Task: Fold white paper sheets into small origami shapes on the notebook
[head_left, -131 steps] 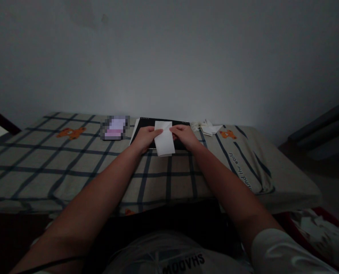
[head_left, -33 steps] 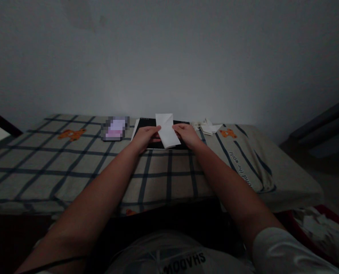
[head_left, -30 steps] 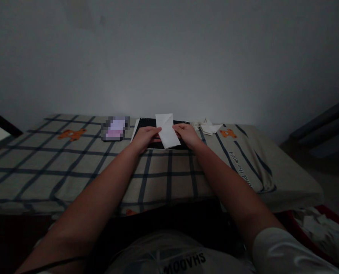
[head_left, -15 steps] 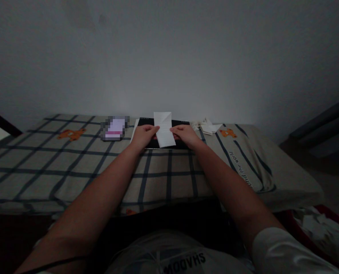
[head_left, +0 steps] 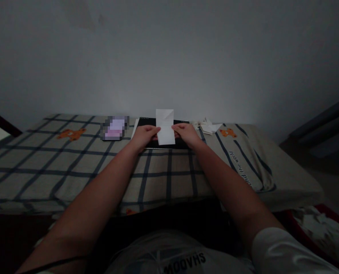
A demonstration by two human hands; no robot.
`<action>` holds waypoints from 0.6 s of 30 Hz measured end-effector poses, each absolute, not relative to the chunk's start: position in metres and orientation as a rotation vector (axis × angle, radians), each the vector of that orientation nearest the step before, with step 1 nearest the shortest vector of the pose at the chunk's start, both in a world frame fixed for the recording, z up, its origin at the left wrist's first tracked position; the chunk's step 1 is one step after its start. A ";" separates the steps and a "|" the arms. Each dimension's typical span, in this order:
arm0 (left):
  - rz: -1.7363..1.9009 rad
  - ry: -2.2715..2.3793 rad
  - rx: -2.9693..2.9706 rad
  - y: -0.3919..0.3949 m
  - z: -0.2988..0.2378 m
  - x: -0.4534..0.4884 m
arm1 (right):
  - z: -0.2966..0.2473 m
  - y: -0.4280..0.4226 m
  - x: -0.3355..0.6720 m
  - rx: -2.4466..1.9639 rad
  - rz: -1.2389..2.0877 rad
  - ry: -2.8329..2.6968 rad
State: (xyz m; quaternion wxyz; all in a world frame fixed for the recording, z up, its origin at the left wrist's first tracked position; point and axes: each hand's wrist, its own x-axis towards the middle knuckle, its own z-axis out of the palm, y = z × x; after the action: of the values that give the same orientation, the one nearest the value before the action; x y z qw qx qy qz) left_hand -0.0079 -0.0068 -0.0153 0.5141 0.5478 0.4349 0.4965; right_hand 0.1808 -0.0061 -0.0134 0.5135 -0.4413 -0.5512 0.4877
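Note:
A strip of white paper (head_left: 165, 127) with crease lines is held up between my hands, bent across its middle. My left hand (head_left: 145, 136) pinches its left edge between thumb and fingers. At the right edge, my right hand (head_left: 187, 134) pinches it the same way. Beneath the paper and both hands lies a flat black notebook or pad (head_left: 180, 122), with white sheets showing at its left side. Folded white paper pieces (head_left: 209, 127) lie in a small pile just right of the pad.
A phone with a blurred screen (head_left: 114, 128) lies left of the pad. Checked cloth with bear prints covers the table (head_left: 101, 161), which stands against a grey wall (head_left: 169, 57). On the floor at lower right, a red bin (head_left: 303, 232) holds crumpled white paper.
The paper has shifted slightly up and right and straightened from its tilt. It now bends more clearly across the middle. Both hands keep their pinch.

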 end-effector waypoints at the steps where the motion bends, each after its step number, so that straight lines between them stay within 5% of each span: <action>1: 1.212 1.076 1.353 -0.008 -0.014 -0.008 | -0.014 -0.006 0.181 -1.054 1.188 -1.320; 18: 1.082 0.918 1.223 -0.008 -0.013 -0.009 | -0.012 -0.008 0.185 -1.087 1.145 -1.349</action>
State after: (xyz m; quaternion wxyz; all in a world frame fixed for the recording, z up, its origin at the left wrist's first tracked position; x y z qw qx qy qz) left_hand -0.0089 -0.0084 -0.0127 0.5924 0.5259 0.3948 0.4654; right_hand 0.1851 -0.0076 -0.0121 0.5076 -0.4511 -0.5597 0.4750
